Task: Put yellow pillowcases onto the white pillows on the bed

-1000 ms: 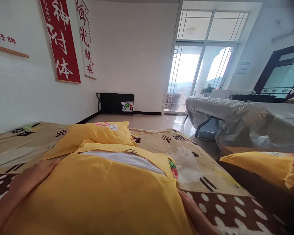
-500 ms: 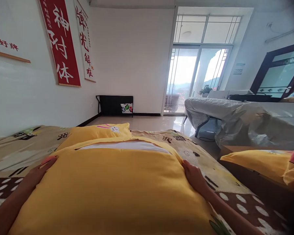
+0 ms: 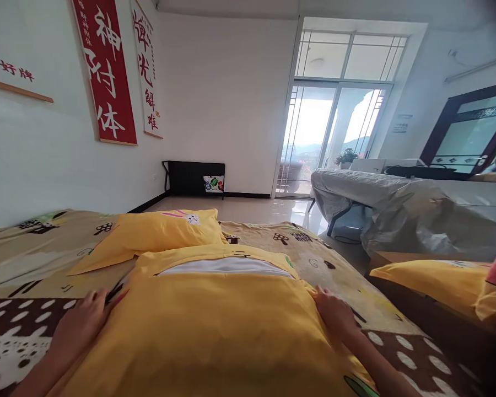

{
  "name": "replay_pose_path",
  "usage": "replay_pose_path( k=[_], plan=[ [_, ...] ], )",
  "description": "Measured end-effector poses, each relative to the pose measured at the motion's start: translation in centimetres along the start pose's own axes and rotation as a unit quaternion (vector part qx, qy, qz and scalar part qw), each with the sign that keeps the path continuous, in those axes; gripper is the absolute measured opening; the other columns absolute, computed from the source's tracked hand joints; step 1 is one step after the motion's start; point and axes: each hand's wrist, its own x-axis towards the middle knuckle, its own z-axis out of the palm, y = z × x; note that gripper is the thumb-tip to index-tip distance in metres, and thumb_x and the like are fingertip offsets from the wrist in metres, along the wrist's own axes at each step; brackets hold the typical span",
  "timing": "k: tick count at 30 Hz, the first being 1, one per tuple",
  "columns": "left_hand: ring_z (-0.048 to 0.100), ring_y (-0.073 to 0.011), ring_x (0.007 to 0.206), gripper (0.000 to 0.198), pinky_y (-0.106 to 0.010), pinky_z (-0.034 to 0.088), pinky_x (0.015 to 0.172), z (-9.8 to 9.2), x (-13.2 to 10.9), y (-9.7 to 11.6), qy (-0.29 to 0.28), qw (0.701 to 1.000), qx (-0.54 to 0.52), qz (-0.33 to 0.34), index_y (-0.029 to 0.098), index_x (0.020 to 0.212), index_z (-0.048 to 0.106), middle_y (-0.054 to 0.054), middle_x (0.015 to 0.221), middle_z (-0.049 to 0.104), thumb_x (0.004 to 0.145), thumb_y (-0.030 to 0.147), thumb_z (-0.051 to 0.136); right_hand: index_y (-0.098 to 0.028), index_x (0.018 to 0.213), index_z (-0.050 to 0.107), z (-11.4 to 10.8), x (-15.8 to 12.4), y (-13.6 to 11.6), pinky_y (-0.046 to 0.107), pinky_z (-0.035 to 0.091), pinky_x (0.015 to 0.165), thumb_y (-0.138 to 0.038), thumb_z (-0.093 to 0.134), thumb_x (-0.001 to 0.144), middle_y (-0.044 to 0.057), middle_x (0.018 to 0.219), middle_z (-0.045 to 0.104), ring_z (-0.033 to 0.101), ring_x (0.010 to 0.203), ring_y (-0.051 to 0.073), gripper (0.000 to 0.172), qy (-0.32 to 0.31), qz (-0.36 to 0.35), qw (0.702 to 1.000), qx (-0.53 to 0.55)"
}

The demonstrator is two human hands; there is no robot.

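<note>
A large yellow pillow lies before me, with its case gaping at the far end. White inner fabric shows through that slit. My left hand is closed on the pillow's left edge, its thumb on the yellow cloth. On the opposite side, my right hand grips the right edge near the far corner, bunching the fabric there. Just beyond is a second yellow pillow with a rabbit face, lying on the patterned blanket.
To the right, more yellow pillows rest over a brown box-like surface. Behind them stands a table under plastic sheeting. A folded black panel leans against the far wall beside the glass door.
The pillow's far end has come down and nearer to me, uncovering more of the rabbit pillow. My left hand has shifted right and closer; my right hand has moved slightly nearer.
</note>
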Motion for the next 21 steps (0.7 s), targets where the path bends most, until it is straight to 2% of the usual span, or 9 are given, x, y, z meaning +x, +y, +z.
replay_pose_path(
  k=[2, 4, 6, 7, 9, 11, 15, 18, 21],
  plan=[
    [0.058, -0.0337, 0.108, 0.051, -0.046, 0.046, 0.088, -2.8, 0.8, 2.3, 0.047, 0.996, -0.005, 0.072, 0.011, 0.112, 0.058, -0.020, 0.117, 0.061, 0.082, 0.037, 0.027, -0.017, 0.108, 0.062, -3.8, 1.1, -1.8, 0.040, 0.049, 0.077, -0.024, 0.040, 0.089, 0.018, 0.109, 0.066, 0.064, 0.098, 0.029, 0.030, 0.093, -0.065, 0.993, 0.021],
    [0.054, -0.0270, 0.116, 0.048, -0.040, 0.043, 0.096, -5.4, 1.4, 6.3, 0.033, 0.985, -0.071, 0.157, 0.016, 0.116, 0.056, -0.013, 0.123, 0.060, 0.084, 0.034, 0.026, -0.019, 0.115, 0.059, -7.2, 1.7, -4.8, 0.040, 0.046, 0.089, -0.031, 0.040, 0.093, 0.014, 0.117, 0.063, 0.059, 0.107, 0.026, 0.032, 0.149, -0.181, 0.969, 0.079],
    [0.054, -0.0232, 0.117, 0.044, -0.034, 0.040, 0.100, -6.8, 2.0, 10.8, -0.031, 0.961, -0.132, 0.242, 0.019, 0.115, 0.059, -0.008, 0.123, 0.061, 0.087, 0.035, 0.029, -0.022, 0.115, 0.059, -9.1, 1.9, -8.2, 0.036, 0.044, 0.091, -0.038, 0.035, 0.097, 0.009, 0.115, 0.065, 0.058, 0.106, 0.022, 0.034, 0.109, -0.291, 0.940, 0.138],
    [0.053, -0.0223, 0.117, 0.043, -0.032, 0.039, 0.101, -6.8, 2.3, 12.7, -0.061, 0.948, -0.159, 0.268, 0.020, 0.116, 0.059, -0.007, 0.124, 0.061, 0.088, 0.036, 0.029, -0.023, 0.112, 0.061, -9.3, 1.9, -9.7, 0.035, 0.044, 0.090, -0.041, 0.034, 0.097, 0.008, 0.112, 0.066, 0.059, 0.103, 0.021, 0.036, 0.077, -0.318, 0.932, 0.156],
    [0.055, -0.0206, 0.112, 0.041, -0.030, 0.040, 0.098, -5.5, 3.0, 15.3, -0.116, 0.933, -0.200, 0.275, 0.022, 0.112, 0.061, -0.005, 0.120, 0.063, 0.090, 0.037, 0.029, -0.022, 0.101, 0.065, -8.2, 1.8, -11.9, 0.034, 0.045, 0.084, -0.045, 0.031, 0.097, 0.007, 0.101, 0.068, 0.061, 0.094, 0.021, 0.040, 0.011, -0.309, 0.935, 0.172],
    [0.058, -0.0214, 0.105, 0.040, -0.031, 0.041, 0.093, -2.7, 3.7, 16.0, -0.140, 0.939, -0.208, 0.237, 0.021, 0.101, 0.064, -0.006, 0.110, 0.066, 0.091, 0.039, 0.030, -0.020, 0.092, 0.067, -5.9, 1.7, -12.8, 0.034, 0.045, 0.081, -0.047, 0.030, 0.097, 0.007, 0.094, 0.069, 0.062, 0.089, 0.021, 0.045, -0.054, -0.261, 0.945, 0.188],
    [0.060, -0.0248, 0.099, 0.041, -0.035, 0.041, 0.087, 2.3, 4.2, 14.3, -0.146, 0.958, -0.177, 0.172, 0.019, 0.086, 0.065, -0.009, 0.100, 0.069, 0.092, 0.039, 0.029, -0.019, 0.092, 0.068, -2.0, 1.9, -12.3, 0.034, 0.043, 0.086, -0.048, 0.029, 0.097, 0.007, 0.096, 0.070, 0.063, 0.093, 0.022, 0.049, -0.127, -0.222, 0.936, 0.241],
    [0.058, -0.0251, 0.102, 0.043, -0.038, 0.037, 0.092, 3.2, 3.9, 13.4, -0.138, 0.965, -0.150, 0.168, 0.020, 0.085, 0.064, -0.008, 0.101, 0.069, 0.092, 0.039, 0.027, -0.019, 0.091, 0.069, -1.6, 2.1, -12.0, 0.034, 0.043, 0.084, -0.050, 0.029, 0.096, 0.008, 0.097, 0.071, 0.063, 0.092, 0.023, 0.051, -0.133, -0.219, 0.935, 0.246],
    [0.057, -0.0269, 0.101, 0.042, -0.041, 0.033, 0.094, 2.6, 3.6, 13.3, -0.117, 0.972, -0.107, 0.173, 0.019, 0.082, 0.064, -0.010, 0.097, 0.069, 0.091, 0.038, 0.028, -0.020, 0.094, 0.069, -2.4, 2.0, -11.8, 0.033, 0.043, 0.085, -0.050, 0.029, 0.096, 0.009, 0.100, 0.071, 0.063, 0.094, 0.023, 0.051, -0.134, -0.218, 0.935, 0.246]
  ],
)
